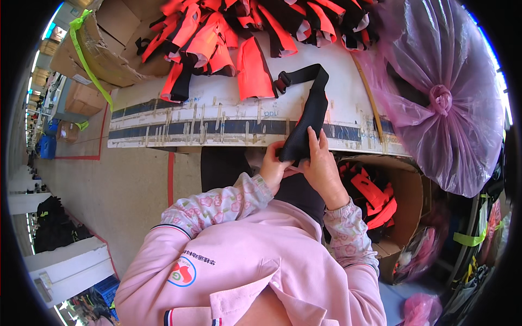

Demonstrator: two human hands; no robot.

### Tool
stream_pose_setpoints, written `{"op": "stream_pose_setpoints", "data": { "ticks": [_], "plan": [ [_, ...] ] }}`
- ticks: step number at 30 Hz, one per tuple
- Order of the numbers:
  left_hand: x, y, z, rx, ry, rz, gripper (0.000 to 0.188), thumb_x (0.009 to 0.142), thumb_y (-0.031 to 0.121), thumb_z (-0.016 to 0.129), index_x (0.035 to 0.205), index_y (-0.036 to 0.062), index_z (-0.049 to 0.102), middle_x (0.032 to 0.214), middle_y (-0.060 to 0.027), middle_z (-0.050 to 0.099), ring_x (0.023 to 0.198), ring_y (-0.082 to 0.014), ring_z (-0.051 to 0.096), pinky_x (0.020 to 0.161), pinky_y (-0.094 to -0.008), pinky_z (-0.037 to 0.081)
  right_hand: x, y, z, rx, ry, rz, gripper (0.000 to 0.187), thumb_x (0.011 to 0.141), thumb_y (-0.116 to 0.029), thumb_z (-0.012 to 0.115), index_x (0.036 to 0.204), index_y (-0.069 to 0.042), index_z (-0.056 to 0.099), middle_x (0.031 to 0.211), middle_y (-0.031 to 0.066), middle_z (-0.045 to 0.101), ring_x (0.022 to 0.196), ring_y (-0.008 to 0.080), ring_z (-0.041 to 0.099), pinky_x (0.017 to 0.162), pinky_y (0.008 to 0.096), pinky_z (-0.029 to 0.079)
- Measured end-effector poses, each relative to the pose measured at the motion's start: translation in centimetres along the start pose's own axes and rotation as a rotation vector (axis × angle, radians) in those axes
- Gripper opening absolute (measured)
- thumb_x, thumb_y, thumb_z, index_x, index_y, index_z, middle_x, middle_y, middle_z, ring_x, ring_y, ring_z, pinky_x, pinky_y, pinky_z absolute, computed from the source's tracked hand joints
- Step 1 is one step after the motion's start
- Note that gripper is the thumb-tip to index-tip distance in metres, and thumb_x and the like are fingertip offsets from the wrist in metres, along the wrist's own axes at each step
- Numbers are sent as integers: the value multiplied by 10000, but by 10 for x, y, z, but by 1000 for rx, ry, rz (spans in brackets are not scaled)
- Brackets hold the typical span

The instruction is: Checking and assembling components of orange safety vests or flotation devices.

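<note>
Progress: you have one black padded strap (pixel 311 117) in hand, and by the look of it you are partway through handling it, since its near end is gathered between both hands.
Done: nothing shows for certain as finished; the heap of coral-and-black bands (pixel 209 41) at the far side of the counter (pixel 348 81) could be finished or waiting, and you cannot sort that out from here.
Left: your strap, at least, seems not yet ready to leave your grasp; more coral pieces (pixel 370 190) lie in an open carton (pixel 408 187) below the counter's right part, their stage unclear too.
Strap's place: it runs from your hands at the counter's near edge up over the top, then bends left toward the heap.
Strap's look: matte black, broad and soft toward you, with a sliver of coral along its right edge; the narrower part folds at the bend and ends in a dark buckle (pixel 283 81) beside the nearest coral band.
Left fingers (pixel 273 155): you have them curled closed on the strap's near end; their tips are partly hidden.
Right fingers (pixel 314 142): you lay index and middle nearly straight on the strap, apparently closed lightly on its right side; the underside is hidden.
Around: a tied pink plastic bag (pixel 457 141) bulges at the counter's right end.
</note>
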State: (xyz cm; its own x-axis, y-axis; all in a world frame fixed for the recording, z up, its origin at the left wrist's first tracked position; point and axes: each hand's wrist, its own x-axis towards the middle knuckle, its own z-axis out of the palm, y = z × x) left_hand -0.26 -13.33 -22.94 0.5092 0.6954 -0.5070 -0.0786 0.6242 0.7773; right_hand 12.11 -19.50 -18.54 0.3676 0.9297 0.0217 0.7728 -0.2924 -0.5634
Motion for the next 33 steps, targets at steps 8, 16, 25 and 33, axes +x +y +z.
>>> {"op": "stream_pose_setpoints", "data": {
  "ticks": [8,16,25,33],
  "plan": [
    [9,-13,-4,53,-10,-272,236,877,235,482,1003,45,544,802,-107,618,722,-217,633,654,-341,533,-2,-4,19,10,37,2,725,668,62,548,1331,25,256,1291,338,297,848,430,553,748,407,469],
    [21,-5,-4,-12,-29,-241,226,860,147,509,1071,75,542,895,-75,614,696,-196,620,683,-343,521,8,-1,16,-76,137,-127,727,645,63,571,1316,19,297,1282,302,328,895,409,542,791,410,447],
    [19,-15,-2,-193,-41,-231,267,843,90,528,1107,61,511,956,-80,590,788,-220,615,726,-362,520,21,2,13,-124,40,-74,667,672,59,536,1301,22,320,1236,274,382,869,384,554,773,400,458],
    [26,-18,-9,-129,-116,-232,270,896,224,485,1085,31,498,906,-93,593,765,-234,628,679,-359,546,20,-2,19,-162,66,-96,633,698,69,500,1303,22,318,1230,268,379,852,380,547,762,397,459]
  ]
}}
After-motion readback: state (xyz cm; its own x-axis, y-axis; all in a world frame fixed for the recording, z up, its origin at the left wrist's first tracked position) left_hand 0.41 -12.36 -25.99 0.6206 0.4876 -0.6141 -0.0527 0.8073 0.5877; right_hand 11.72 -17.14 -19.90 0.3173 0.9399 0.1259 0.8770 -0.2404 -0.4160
